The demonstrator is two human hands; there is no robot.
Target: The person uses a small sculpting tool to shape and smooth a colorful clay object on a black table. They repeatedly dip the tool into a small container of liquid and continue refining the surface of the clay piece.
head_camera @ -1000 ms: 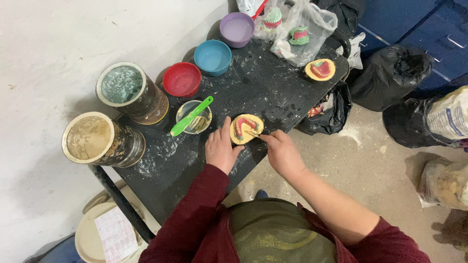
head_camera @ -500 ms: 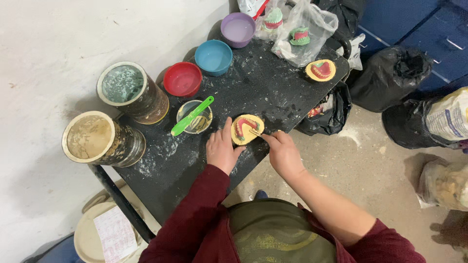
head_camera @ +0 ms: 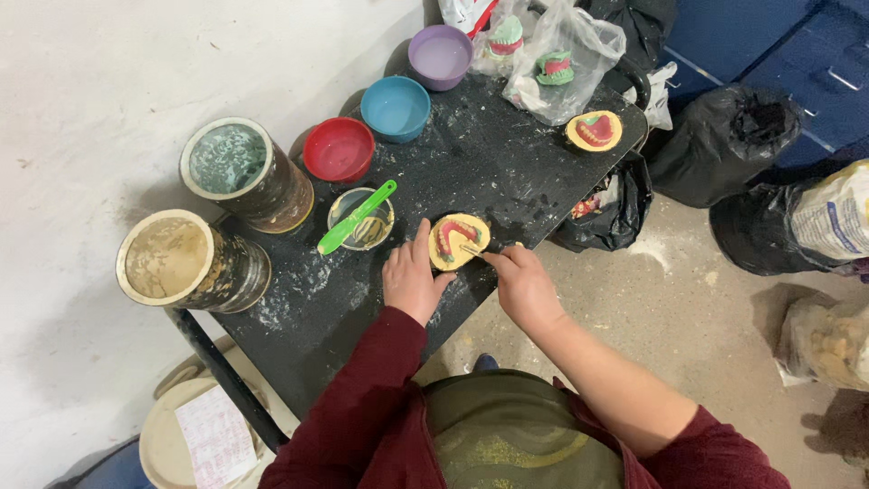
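A round yellow plaster cast with a pink denture arch (head_camera: 458,239) lies near the front edge of the black table (head_camera: 489,154). My left hand (head_camera: 410,279) rests on the table and steadies the cast's left side with its fingers. My right hand (head_camera: 523,284) grips a thin tool (head_camera: 472,250) whose tip touches the pink arch. A small cup with a green spatula (head_camera: 360,218) stands just left of the cast.
Red (head_camera: 339,149), blue (head_camera: 396,107) and purple (head_camera: 440,56) bowls line the table's far side. Two large dirty tins (head_camera: 243,170) (head_camera: 186,261) stand at the left. A second cast (head_camera: 595,130) and bagged dental models (head_camera: 559,56) lie at the far right. Black bags (head_camera: 740,145) sit on the floor.
My right hand has shifted slightly, moving the tool tip along the pink arch. My left hand stays on the cast.
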